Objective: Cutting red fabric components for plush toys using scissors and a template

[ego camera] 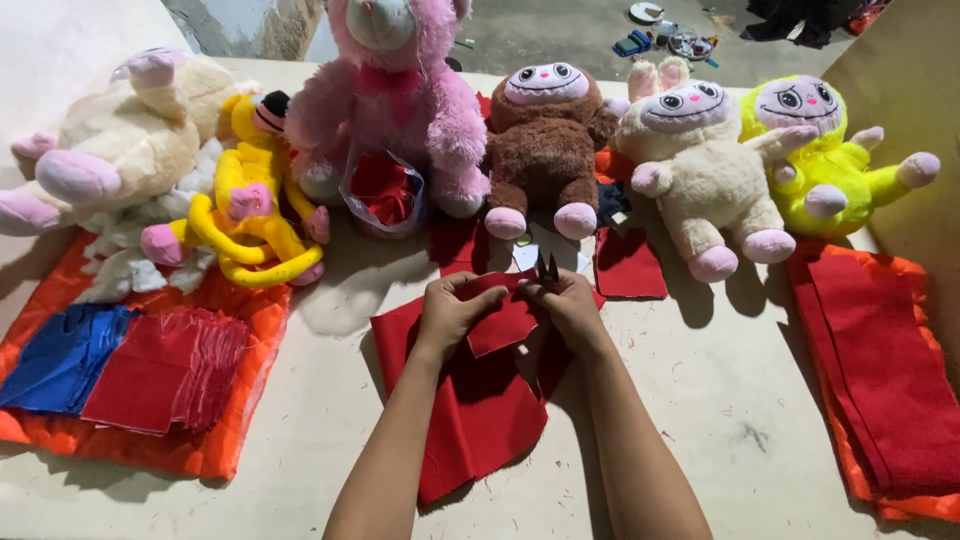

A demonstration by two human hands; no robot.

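My left hand point(452, 308) pinches a small piece of red felt point(500, 325) at its left edge. My right hand point(568, 304) grips small dark scissors point(547, 268) whose tips stick up above the fingers, right at the felt's top edge. Both hands hover over a larger sheet of red fabric point(480, 415) lying on the pale table point(720, 400).
A row of plush toys lines the far side: cream point(120, 150), yellow point(245, 210), pink point(395, 100), brown point(545, 140), beige point(700, 165), lime point(830, 160). Stacks of blue point(60, 355) and red point(165, 370) cut squares lie on orange cloth at left. Folded red fabric point(880, 370) lies at right.
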